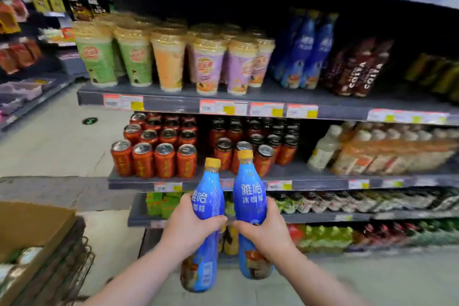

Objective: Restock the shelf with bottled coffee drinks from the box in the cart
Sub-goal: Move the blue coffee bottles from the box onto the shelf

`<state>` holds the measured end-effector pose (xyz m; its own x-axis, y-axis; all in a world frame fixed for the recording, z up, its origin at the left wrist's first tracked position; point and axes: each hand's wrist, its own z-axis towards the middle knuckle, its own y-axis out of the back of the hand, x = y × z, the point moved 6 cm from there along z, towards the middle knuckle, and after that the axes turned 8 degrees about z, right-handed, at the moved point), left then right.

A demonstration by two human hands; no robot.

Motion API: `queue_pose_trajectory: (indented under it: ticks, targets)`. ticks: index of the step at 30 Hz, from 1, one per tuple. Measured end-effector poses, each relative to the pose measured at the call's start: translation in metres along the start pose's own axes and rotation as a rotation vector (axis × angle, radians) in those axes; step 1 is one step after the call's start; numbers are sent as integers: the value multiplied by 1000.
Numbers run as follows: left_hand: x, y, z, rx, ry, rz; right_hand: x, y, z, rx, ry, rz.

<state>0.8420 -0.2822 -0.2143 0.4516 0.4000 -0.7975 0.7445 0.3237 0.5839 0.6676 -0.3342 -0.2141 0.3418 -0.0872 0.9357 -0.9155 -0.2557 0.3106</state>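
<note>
head view: two blue coffee bottles in hand, facing the shelf

head camera looks down over both my forearms at the drinks aisle. my left hand (188,226) is wrapped round the waist of a tall blue plastic coffee bottle with a yellow cap (208,191), thumb across the front. my right hand (265,228) grips a second blue bottle (249,196) of the same kind at the same height. both stand upright in the air, side by side and just apart, with my thumb tips nearly meeting between them. neither rests on anything.

matching blue bottles (310,52) stand on the dark grey shelf (173,103) above, between purple lidded cups (238,69) and dark brown bottles (357,74). i judge that row is where these two belong. the brown cardboard box (32,226) sits in the wire cart (72,263) at my lower left; what lies inside it is too blurred to name.

these look full, so i expect a fair weight for one hand each, and top-heavy on the way up. the plastic should be stiff enough not to buckle, but the glossy sleeve is likely slick. the narrowed waist, where i have them, seems the surest hold. setting each base down first, clear of the neighbours, should avoid toppling the row.
</note>
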Motion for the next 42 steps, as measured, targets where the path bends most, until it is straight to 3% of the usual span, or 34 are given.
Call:
queue_pose_trajectory:
  ticks: [9,21,32,42]
  targets:
    - [-116,-63,-16,108,-210,68,4,116,-2,-126,62,109]
    - [-237,-80,55,71,-399,4,70,216,67,-269,223,89]
    - [-298,-59,154,5,-432,-140,147,242,197,-309,358,89]
    - [-330,-44,190,-128,-465,-170,181,256,291,-285,422,165]
